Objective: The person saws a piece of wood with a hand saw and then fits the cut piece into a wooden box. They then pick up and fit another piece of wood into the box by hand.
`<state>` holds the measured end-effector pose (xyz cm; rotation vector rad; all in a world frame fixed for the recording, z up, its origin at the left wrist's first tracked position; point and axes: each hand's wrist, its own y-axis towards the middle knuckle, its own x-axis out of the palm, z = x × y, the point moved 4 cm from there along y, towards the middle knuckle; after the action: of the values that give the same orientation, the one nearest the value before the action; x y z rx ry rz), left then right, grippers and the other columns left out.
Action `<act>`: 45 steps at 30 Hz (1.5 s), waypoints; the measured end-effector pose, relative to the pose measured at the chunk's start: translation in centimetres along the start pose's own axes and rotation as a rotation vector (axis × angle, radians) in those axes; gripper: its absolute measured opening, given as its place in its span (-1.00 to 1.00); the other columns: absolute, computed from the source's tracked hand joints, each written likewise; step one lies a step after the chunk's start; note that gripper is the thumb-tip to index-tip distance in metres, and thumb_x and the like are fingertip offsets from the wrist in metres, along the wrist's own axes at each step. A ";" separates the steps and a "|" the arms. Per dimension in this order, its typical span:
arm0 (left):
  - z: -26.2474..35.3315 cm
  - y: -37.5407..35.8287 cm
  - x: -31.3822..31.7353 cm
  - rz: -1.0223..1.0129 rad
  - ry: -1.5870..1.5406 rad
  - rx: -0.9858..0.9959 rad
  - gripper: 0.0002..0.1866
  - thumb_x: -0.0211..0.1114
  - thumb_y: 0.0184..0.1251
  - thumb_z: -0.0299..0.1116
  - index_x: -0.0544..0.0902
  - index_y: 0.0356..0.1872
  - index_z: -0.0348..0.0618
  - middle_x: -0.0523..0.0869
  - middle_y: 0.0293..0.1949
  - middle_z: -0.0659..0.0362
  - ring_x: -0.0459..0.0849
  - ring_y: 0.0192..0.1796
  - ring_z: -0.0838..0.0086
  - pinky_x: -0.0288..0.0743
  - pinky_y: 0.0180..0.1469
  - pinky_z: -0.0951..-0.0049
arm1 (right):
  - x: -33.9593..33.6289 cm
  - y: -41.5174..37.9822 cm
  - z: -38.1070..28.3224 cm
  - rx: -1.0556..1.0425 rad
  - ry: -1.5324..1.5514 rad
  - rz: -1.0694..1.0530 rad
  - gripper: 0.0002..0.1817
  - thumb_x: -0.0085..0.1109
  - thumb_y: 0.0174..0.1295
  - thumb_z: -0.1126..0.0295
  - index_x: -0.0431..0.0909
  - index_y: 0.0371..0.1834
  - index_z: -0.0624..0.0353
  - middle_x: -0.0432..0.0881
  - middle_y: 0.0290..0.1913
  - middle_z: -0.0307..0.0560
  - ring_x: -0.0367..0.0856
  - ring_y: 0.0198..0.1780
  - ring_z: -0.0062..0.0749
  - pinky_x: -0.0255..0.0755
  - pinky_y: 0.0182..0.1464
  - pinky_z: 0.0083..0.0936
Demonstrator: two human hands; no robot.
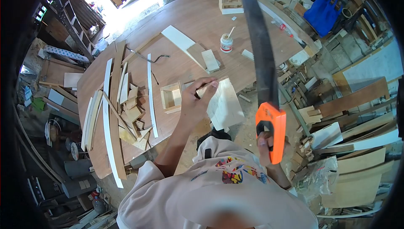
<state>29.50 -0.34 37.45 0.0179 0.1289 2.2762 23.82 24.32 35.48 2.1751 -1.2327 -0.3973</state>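
Note:
My right hand [265, 145] is wrapped round the orange handle of a hand saw [261, 44], whose long dark blade points up and away over the table's right side. My left hand [203, 89] grips a pale wooden board [226, 108] by its upper left edge, the thumb on top and the fingers partly hidden. The board juts past the near edge of the table, and the saw blade is apart from it, to its right. Left of that hand sits a small open wooden box [171, 97].
On the brown table [139, 67] lie a pile of wood offcuts [134, 113], long white strips [152, 98] and a white jar [226, 44] with a stick in it. Another small wooden box [230, 4] stands at the far edge. Boards [362, 166] are stacked on the right.

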 end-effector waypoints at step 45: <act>-3.8 1.1 -1.3 0.231 -0.111 0.094 -0.82 0.32 0.27 -0.40 0.65 -0.22 -0.33 0.67 -0.35 0.27 0.53 -0.27 0.67 0.41 -0.18 0.64 | 4.3 1.6 -3.0 0.128 -0.038 -0.478 -0.90 0.28 -0.15 0.58 0.54 -0.55 0.26 0.51 -0.68 -0.11 0.53 -0.68 -0.28 0.36 -0.60 -0.47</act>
<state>29.29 -2.38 33.78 0.2180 0.1832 2.4908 26.57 21.08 39.01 2.5803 -0.7605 -0.5672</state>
